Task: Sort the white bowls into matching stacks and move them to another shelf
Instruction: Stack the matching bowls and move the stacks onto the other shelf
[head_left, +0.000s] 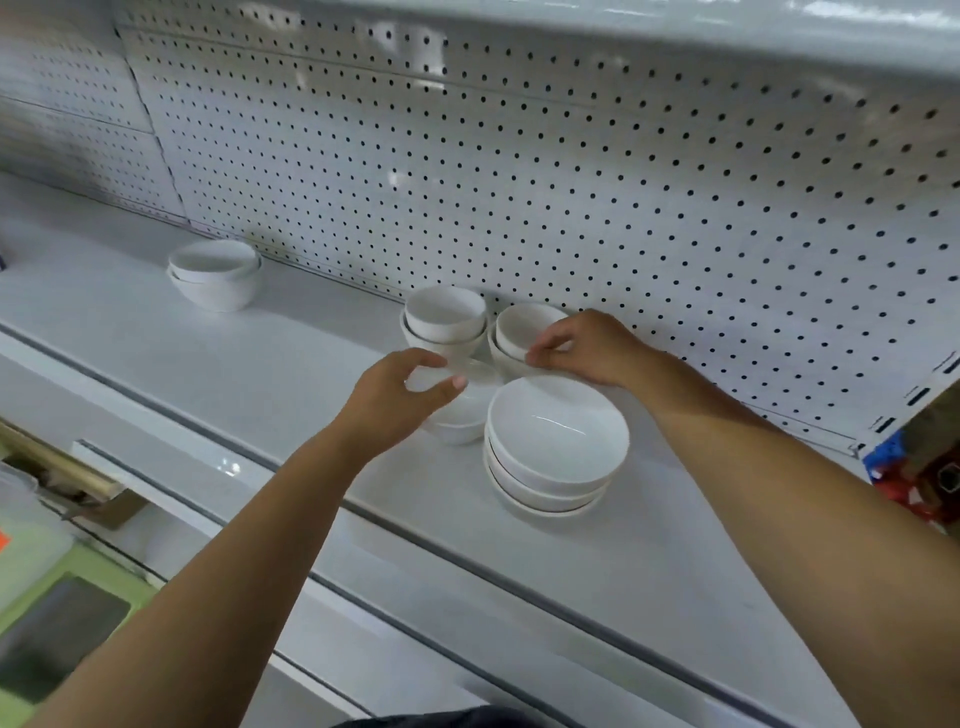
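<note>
Both hands reach onto the white shelf (156, 332): left hand (395, 395) cups a small bowl stack (462, 415), right hand (587, 348) pinches another stack's top bowl (519, 327).

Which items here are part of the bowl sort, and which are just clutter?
Part of the job:
- wide bowl stack
- small bowl stack under the left hand
- two small bowl stacks at the back
- lone bowl stack far left
- shelf
- left hand, right hand

Lying about:
- red and blue packages
- green tray
</note>
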